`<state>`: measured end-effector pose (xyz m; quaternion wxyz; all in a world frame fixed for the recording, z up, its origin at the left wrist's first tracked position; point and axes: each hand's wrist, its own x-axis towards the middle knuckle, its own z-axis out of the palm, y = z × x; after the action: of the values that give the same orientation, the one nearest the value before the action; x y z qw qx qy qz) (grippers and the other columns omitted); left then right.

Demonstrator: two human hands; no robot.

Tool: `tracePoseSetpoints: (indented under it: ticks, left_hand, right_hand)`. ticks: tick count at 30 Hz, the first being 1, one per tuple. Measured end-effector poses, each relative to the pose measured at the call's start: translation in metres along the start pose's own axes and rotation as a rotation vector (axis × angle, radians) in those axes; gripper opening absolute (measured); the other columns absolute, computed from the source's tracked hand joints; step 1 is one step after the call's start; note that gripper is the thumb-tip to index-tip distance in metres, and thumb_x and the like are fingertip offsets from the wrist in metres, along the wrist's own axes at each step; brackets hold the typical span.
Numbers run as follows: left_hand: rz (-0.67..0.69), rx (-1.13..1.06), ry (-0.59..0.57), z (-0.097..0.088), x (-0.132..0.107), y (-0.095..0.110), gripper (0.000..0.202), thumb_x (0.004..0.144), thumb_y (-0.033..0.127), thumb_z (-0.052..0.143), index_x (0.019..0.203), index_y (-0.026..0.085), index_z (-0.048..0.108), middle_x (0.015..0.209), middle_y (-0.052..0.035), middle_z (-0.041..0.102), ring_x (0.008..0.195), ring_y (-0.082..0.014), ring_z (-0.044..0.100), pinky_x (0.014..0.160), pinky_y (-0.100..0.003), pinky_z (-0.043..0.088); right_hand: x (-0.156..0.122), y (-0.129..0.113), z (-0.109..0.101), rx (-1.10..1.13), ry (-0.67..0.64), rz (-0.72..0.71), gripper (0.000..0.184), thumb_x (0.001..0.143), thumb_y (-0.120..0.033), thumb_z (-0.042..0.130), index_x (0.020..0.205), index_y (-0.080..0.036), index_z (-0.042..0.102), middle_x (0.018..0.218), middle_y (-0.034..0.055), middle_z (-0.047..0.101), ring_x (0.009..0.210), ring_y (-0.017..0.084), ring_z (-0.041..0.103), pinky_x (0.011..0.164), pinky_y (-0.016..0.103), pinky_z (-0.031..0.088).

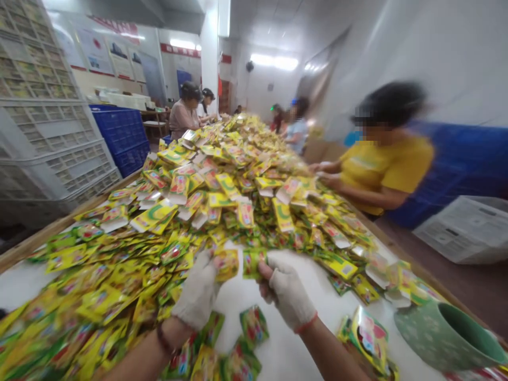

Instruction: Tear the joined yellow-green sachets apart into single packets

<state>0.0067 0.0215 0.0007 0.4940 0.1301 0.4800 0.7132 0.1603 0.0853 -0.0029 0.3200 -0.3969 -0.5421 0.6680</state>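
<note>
My left hand (197, 292), in a white knit glove, pinches a small yellow sachet (227, 263) at the near edge of a huge heap of yellow and green sachets (222, 190). My right hand (288, 293), gloved the same way, grips a small green sachet (252, 261) right beside it. Both hands hover over the white tabletop (286, 349). A few loose green sachets (254, 325) lie just below them.
A green cup (448, 333) lies at the near right. A person in a yellow shirt (383, 166) works at the table's right side; other people sit at the far end. White crates (47, 132) and blue crates (123, 135) stack at the left. A white box (464, 230) sits on the floor at right.
</note>
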Motion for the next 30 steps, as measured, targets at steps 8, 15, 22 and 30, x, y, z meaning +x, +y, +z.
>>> tracePoseSetpoints:
  ticks: [8,15,22,30]
  left_hand:
    - [0.081,0.049,-0.048,0.005,-0.014,-0.014,0.041,0.064,0.035,0.077,0.095,0.019,0.055,0.081,0.0013,0.067,0.069,-0.0119,0.065,0.066,-0.023,0.052]
    - [0.039,-0.002,-0.137,0.009,-0.022,-0.010,0.035,0.061,0.029,0.079,0.084,0.017,0.056,0.075,-0.0001,0.068,0.066,-0.0136,0.064,0.064,-0.026,0.051]
    - [0.338,0.597,-0.271,0.003,-0.008,-0.006,0.013,0.079,0.031,0.059,0.075,0.018,0.060,0.079,-0.0017,0.062,0.070,-0.0146,0.057,0.066,-0.028,0.046]
    - [0.516,0.923,0.014,0.056,0.107,0.023,0.041,0.064,0.028,0.075,0.099,0.017,0.056,0.099,-0.0097,0.063,0.097,-0.0243,0.058,0.091,-0.036,0.041]
  right_hand:
    - [-0.010,0.017,0.030,0.016,0.007,0.069,0.046,0.070,-0.061,0.064,0.069,-0.016,0.055,0.053,-0.0033,0.054,0.036,0.006,0.043,0.034,0.018,0.030]
    - [-0.008,0.023,0.027,-0.140,0.070,-0.127,0.042,0.071,-0.055,0.067,0.086,-0.017,0.056,0.069,-0.0001,0.059,0.055,0.011,0.051,0.049,0.022,0.042]
    - [-0.005,0.019,0.025,0.035,-0.079,-0.091,0.038,0.072,-0.050,0.067,0.085,-0.016,0.057,0.067,0.0002,0.061,0.053,0.010,0.052,0.051,0.024,0.045]
    - [0.006,0.014,0.004,0.045,0.078,-0.133,0.049,0.066,-0.059,0.071,0.086,-0.017,0.054,0.052,-0.0025,0.057,0.044,0.013,0.053,0.041,0.023,0.040]
